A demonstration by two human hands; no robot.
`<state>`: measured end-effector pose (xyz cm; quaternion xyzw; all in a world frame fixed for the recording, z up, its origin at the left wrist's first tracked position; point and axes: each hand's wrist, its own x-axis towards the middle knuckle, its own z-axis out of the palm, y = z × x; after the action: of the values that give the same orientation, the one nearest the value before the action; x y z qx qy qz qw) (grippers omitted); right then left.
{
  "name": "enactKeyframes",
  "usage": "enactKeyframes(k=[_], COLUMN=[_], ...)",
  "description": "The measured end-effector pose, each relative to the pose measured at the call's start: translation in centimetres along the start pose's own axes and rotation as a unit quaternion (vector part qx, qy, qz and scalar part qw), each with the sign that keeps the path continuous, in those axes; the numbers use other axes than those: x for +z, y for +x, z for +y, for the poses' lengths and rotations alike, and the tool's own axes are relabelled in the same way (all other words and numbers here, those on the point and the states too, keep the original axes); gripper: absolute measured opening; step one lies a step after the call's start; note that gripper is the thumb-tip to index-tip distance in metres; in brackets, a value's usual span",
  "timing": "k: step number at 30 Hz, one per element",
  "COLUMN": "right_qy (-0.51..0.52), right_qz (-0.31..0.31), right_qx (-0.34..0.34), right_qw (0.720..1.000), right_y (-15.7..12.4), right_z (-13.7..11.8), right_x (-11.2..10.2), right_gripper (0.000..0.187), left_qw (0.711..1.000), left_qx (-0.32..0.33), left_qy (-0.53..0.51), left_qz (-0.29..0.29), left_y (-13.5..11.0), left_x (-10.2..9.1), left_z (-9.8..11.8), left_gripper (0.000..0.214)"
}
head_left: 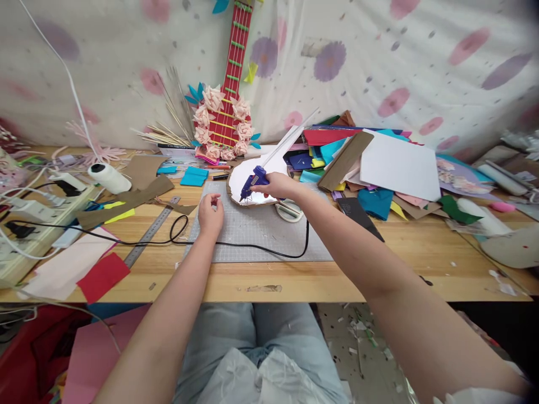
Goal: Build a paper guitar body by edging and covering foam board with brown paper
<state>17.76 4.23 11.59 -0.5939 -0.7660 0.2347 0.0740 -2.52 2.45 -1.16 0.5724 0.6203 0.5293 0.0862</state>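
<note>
My right hand [278, 186] grips a blue hot glue gun [257, 178] with its nozzle angled down to the left. A long pale glue stick [290, 137] sticks out behind it. Below the gun lies a white guitar-shaped cutout [241, 171] with a brown cardboard edge. My left hand [211, 214] hovers or rests at the left of the cutout, fingers loosely curled and nothing visible in them. White-handled scissors [289, 211] lie beneath my right wrist, partly hidden. A grey cutting mat [252, 241] is under these things.
The gun's black cord [269, 248] loops across the mat to a power strip [46, 224]. A steel ruler [151, 233] lies left. A red flower-trimmed paper guitar [227, 120] stands behind. Coloured sheets [337, 151] and white board [400, 163] pile up at right.
</note>
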Motion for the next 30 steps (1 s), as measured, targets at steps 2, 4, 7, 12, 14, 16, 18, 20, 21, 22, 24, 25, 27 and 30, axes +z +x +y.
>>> enactKeyframes(k=[2,4,7,12,14,16,18,20,21,22,24,25,27,30], right_qy=[-0.001,-0.005,-0.011,-0.020,-0.019,-0.019,-0.018,-0.016,-0.017,-0.018,-0.021,-0.022,-0.026,-0.033], right_qz=[-0.004,-0.006,-0.007,-0.009,-0.010,-0.009,-0.009,-0.009,-0.009,-0.010,-0.013,-0.014,-0.015,-0.015], right_qx=[-0.001,-0.003,-0.005,-0.003,-0.002,0.000,0.004,0.006,0.009,0.011,0.010,0.009,0.006,0.008], right_qw=[1.000,1.000,1.000,1.000,1.000,1.000,1.000,1.000,1.000,1.000,1.000,1.000,1.000,0.999], right_y=[0.02,0.01,0.00,0.02,0.05,0.11,0.20,0.29,0.33,0.35,0.31,0.24,0.03,-0.42], right_z=[-0.04,-0.07,-0.23,-0.67,-0.74,-0.72,-0.63,-0.50,-0.43,-0.36,-0.25,-0.21,-0.19,-0.25], right_x=[-0.03,-0.01,0.05,0.16,0.21,0.28,0.35,0.39,0.39,0.37,0.27,0.21,0.05,-0.19], right_gripper=[0.041,0.040,0.040,0.040,0.041,0.041,0.041,0.042,0.042,0.043,0.043,0.042,0.042,0.041], left_qw=[1.000,1.000,1.000,1.000,1.000,1.000,1.000,1.000,1.000,1.000,1.000,1.000,1.000,1.000], left_qx=[0.002,0.002,0.001,0.013,0.017,0.016,0.016,0.015,0.015,0.015,0.015,0.016,0.017,0.015], left_qy=[0.000,-0.002,-0.003,0.003,0.003,0.003,0.002,0.001,0.000,0.000,-0.001,-0.001,-0.001,0.002], left_qz=[0.001,0.002,0.003,0.003,0.004,0.005,0.005,0.005,0.005,0.005,0.004,0.004,0.006,0.009], left_y=[-0.02,-0.04,-0.05,-0.01,0.00,-0.01,-0.02,-0.02,-0.01,0.00,0.02,0.03,0.04,0.04], left_x=[0.03,0.03,0.03,0.04,0.04,0.04,0.04,0.05,0.05,0.06,0.08,0.08,0.08,0.05], left_z=[-0.06,-0.07,-0.05,0.04,0.06,0.06,0.06,0.03,0.02,0.00,-0.02,-0.03,-0.02,0.04], left_gripper=[0.015,0.015,0.015,0.013,0.013,0.013,0.013,0.013,0.013,0.013,0.013,0.013,0.013,0.012])
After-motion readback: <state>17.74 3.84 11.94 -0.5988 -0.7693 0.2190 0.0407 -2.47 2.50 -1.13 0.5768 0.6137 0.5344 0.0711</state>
